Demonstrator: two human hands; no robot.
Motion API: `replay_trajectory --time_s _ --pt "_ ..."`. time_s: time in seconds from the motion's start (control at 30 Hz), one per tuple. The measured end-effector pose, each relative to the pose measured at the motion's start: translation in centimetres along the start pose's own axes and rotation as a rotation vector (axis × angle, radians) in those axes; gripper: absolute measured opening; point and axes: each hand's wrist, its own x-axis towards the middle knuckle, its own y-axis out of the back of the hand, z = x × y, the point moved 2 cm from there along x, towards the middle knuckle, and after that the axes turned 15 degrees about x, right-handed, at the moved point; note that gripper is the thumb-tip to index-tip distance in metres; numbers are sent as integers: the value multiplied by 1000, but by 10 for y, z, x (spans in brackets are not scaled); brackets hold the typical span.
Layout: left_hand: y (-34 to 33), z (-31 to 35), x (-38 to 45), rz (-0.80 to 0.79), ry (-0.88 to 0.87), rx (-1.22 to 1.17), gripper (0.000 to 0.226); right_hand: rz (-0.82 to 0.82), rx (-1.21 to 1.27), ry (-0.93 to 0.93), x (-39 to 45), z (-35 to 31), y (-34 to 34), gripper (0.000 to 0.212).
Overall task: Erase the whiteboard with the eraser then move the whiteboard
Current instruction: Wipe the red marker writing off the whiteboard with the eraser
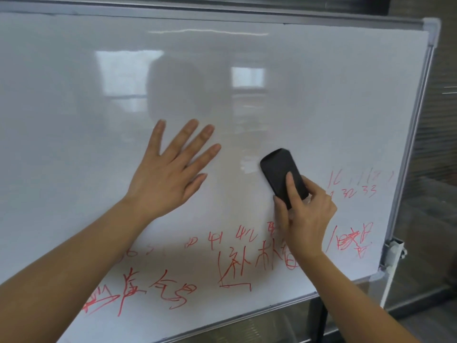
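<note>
A large whiteboard (272, 70) with a grey metal frame fills the view, tilted down to the right. Its upper part is wiped white. Red marker writing (235, 263) runs along the lower part, with faint red numbers (356, 189) at the right. My right hand (306, 219) grips a black eraser (282, 174) and presses it flat on the board right of centre. My left hand (170, 174) lies flat on the board with fingers spread, left of the eraser.
A grey clamp bracket (393, 251) holds the board's right edge to its stand. A dark post of the stand (321, 318) shows below the bottom frame. Dark blinds or a wall (442, 120) lie to the right.
</note>
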Motion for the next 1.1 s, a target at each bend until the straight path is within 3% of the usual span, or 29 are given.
replay_trajectory --time_s 0.5,0.73,1.1 --pt "3 3 3 16 -2 -50 56 -93 -99 192 -31 4 0 43" --pt "13 29 27 110 -53 -54 53 -85 -86 247 -7 32 9 47" --pt "6 100 95 0 -16 24 55 -17 -9 298 63 106 36 51"
